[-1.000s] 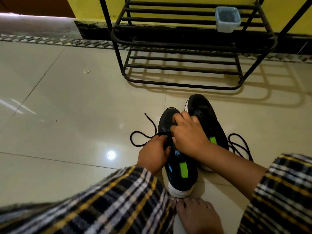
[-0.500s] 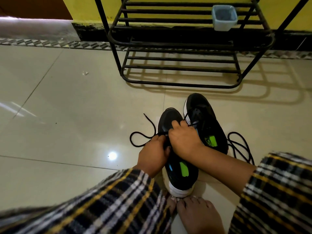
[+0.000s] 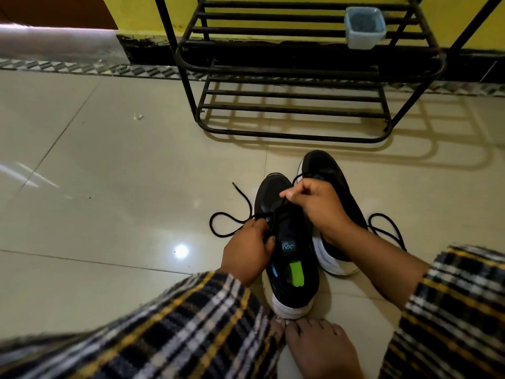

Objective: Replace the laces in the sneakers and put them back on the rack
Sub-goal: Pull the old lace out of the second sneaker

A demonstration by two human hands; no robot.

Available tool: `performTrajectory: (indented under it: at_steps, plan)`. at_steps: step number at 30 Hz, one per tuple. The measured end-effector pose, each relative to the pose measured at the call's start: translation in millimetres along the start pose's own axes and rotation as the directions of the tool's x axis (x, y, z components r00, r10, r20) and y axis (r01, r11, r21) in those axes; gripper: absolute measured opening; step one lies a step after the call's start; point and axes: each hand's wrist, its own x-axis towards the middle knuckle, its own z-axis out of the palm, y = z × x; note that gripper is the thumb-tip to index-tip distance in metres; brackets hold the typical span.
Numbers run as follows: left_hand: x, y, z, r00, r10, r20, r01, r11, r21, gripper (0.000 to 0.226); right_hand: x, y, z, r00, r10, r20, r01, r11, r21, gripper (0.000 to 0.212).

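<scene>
A: Here's the near black mesh sneaker with the white sole and green tab point(image 3: 287, 258), toe pointing away, heel almost against a bare foot point(image 3: 322, 348). The thin black cord lace point(image 3: 240, 212) is going through its front eyelets.

B: The right hand point(image 3: 317, 203) pinches one strand, lifted above the toe. The left hand point(image 3: 248, 250) is curled over the sneaker's left side, fingers closed where the other strand leaves the eyelets; its loose end loops out onto the pale glossy floor tiles point(image 3: 109, 201).

A: So lacing's barely begun, I'd say. Next up: draw that strand snug and cross it to the next eyelet.

B: The second black sneaker point(image 3: 333, 192) sits touching on the right, partly under the wrist, with more black lace point(image 3: 388, 231) coiled beside it.

A: Room to work? Open tile on the left, checked sleeves crowding below.

B: And the black metal bar rack point(image 3: 295, 108) stands ahead, well apart, lower shelf bare, a small pale square tub point(image 3: 364, 28) above.
</scene>
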Motion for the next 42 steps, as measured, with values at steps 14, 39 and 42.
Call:
performTrajectory:
  at_steps: [14, 39, 42]
  plan:
    - [-1.0, -1.0, 0.3, 1.000, -0.008, 0.017, 0.008, 1.000, -0.028, 0.014, 13.5, -28.2, -36.5, 0.976, -0.105, -0.191, 0.043, 0.951, -0.305, 0.008]
    - [-1.9, -4.2, 4.2, 1.000, -0.022, -0.017, 0.021, 0.997, -0.068, 0.014, -3.5, -0.7, 23.5, 0.923, -0.087, 0.376, 0.386, 0.218, -0.896, 0.031]
    - [-3.0, -5.9, 4.3, 1.000, -0.025, -0.016, 0.024, 0.998, -0.066, 0.014, -0.2, 6.8, 23.2, 0.912, -0.119, 0.393, 0.411, 0.221, -0.885, 0.030]
